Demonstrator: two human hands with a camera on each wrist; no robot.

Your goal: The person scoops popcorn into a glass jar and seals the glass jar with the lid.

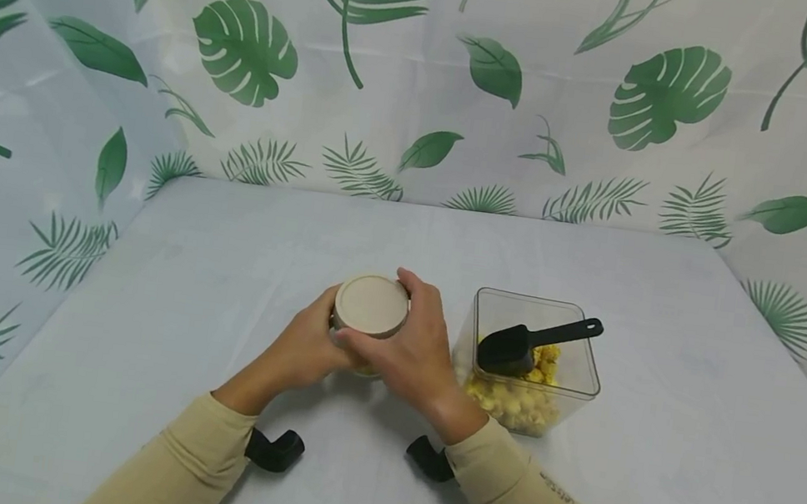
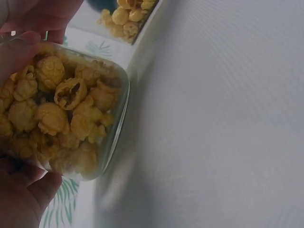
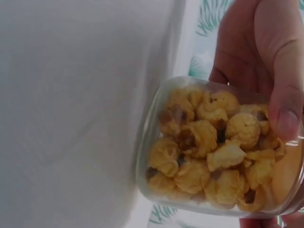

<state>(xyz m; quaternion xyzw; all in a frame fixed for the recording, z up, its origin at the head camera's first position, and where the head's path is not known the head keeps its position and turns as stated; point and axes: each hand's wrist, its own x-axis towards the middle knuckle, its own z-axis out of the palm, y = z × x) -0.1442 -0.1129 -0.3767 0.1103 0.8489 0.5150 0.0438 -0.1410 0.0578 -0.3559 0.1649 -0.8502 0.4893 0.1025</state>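
A small clear jar (image 2: 61, 114) of caramel-coloured popcorn is held between both hands, with a round cream lid (image 1: 371, 305) on top. My left hand (image 1: 307, 343) grips the jar's left side, below the lid. With thumb on the near side and fingers round the far side, my right hand (image 1: 423, 354) holds the jar at its lid. Popcorn (image 3: 204, 147) shows through the glass in both wrist views. In the head view the hands hide most of the jar's body. Whether its base touches the table is hard to tell.
Right of the hands stands a clear square container (image 1: 588, 380) with popcorn (image 1: 513, 404) in it. A black scoop (image 1: 512, 349) lies in its top, handle over the right rim. The white table (image 1: 224, 238) meets a leaf-print backdrop (image 1: 382, 115). Black curved pieces (image 1: 277, 451) sit by both wrists.
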